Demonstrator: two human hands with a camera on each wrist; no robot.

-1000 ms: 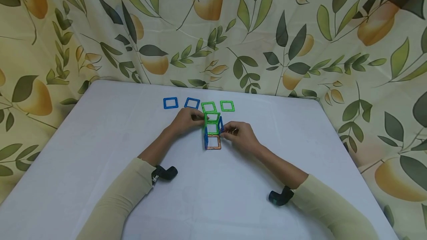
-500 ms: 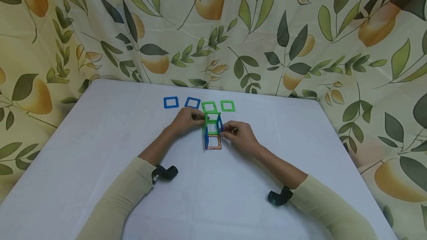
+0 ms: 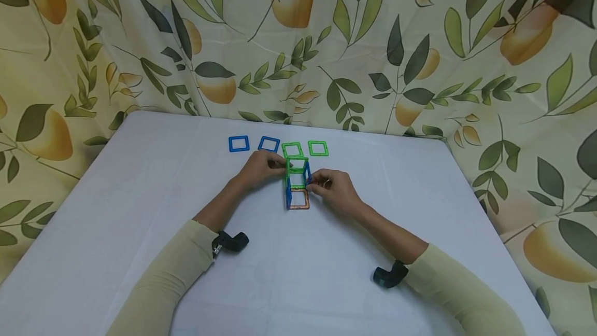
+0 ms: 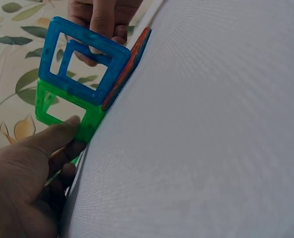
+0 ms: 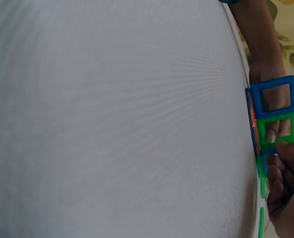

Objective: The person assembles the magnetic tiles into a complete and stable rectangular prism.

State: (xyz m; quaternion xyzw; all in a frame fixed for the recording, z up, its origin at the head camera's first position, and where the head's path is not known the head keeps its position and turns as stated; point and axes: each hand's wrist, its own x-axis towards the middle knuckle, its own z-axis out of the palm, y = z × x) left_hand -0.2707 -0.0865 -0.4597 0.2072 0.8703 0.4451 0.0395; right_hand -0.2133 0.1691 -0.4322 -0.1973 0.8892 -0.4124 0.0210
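Note:
Square see-through magnetic tiles form a small open structure at mid-table. An orange tile (image 3: 299, 207) and a green tile (image 3: 298, 186) lie flat in line as its floor. On the left side stand a blue tile (image 4: 48, 52) and a green tile (image 4: 89, 124), edge to edge; another green tile (image 3: 297, 158) rises at the back. My left hand (image 3: 260, 170) pinches the left green tile, its thumb on the near face. With thumb and fingertips my right hand (image 3: 339, 190) holds an upright blue tile (image 3: 308, 172) at the structure's right side. Fingers partly hide that tile in the right wrist view.
Behind the structure lie two blue tiles, one far left (image 3: 230, 144) and one nearer (image 3: 268, 138), and two green tiles, one close behind (image 3: 292, 144) and one to the right (image 3: 318, 142). A leaf-patterned curtain (image 3: 298, 82) hangs beyond the white table (image 3: 140, 196).
The blue tile in my right hand has shifted very slightly and stands a little more upright against the right side. My left hand stays in place.

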